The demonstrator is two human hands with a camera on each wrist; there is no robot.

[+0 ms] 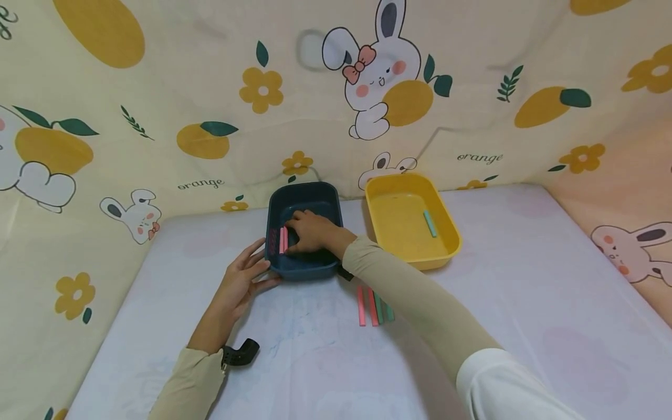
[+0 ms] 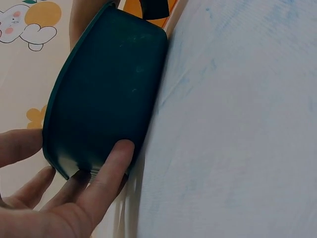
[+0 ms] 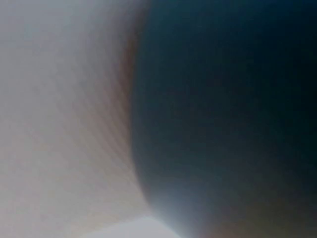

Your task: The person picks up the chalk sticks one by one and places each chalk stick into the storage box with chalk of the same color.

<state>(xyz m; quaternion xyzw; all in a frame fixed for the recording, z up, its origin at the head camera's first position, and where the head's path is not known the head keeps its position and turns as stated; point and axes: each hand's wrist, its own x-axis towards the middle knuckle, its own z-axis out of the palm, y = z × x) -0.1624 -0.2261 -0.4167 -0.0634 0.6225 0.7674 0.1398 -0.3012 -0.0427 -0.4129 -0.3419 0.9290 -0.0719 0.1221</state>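
In the head view my right hand (image 1: 311, 232) reaches into a dark blue tray (image 1: 304, 272). Its thumb and fingertips pinch a pink chalk stick (image 1: 286, 240) at the ends, beside another pink chalk stick (image 1: 281, 240) by the tray's left wall. My left hand (image 1: 242, 281) rests on the tray's near left corner with straight, spread fingers. One finger (image 2: 111, 171) lies along the outer wall in the left wrist view, while others touch near the rim. The right wrist view is a blur of sleeve and the dark tray wall (image 3: 198, 119).
A yellow tray (image 1: 450, 239) stands to the right, with a light blue chalk stick (image 1: 430, 223) inside. Several pink and green chalk sticks (image 1: 374, 307) lie on the white table in front, partly under the right forearm. Behind the trays rises a printed cloth (image 1: 315, 134).
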